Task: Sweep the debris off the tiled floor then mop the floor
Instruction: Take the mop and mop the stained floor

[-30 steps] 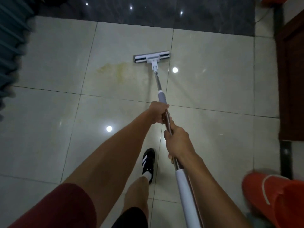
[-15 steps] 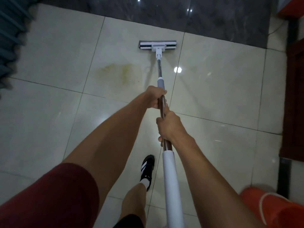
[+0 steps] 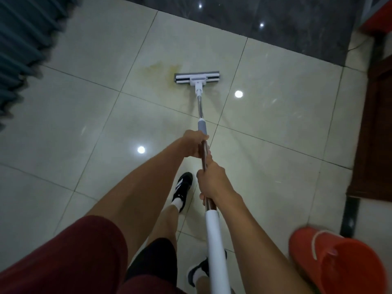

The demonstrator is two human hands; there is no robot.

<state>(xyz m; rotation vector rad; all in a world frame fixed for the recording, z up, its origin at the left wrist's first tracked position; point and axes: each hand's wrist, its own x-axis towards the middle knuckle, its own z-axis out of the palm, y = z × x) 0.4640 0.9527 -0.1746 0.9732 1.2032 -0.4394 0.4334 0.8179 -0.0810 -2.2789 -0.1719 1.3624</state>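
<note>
Nearest, the right hand (image 3: 214,183) and, further up, the left hand (image 3: 194,143) each clench their fingers around the long white-and-steel mop handle (image 3: 214,240). Its flat grey-and-white mop head (image 3: 197,78) lies on the pale glossy tiled floor (image 3: 275,115), touching the yellowish stain's (image 3: 158,67) right edge. A straight pull could smear the stain, and a backward step risks tipping the orange plastic bucket (image 3: 341,262) close by.

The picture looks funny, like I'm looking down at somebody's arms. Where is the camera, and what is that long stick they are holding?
The camera sits on a person's head and looks down, so you see their own arms and feet. The long stick is a mop. The left hand grips the pole farther down, and the right hand grips it closer to the body, fingers curled round it. The flat mop head rests on the pale tiled floor, right beside a yellowish stain. An orange bucket stands at the lower right. A black shoe shows between the arms.
</note>
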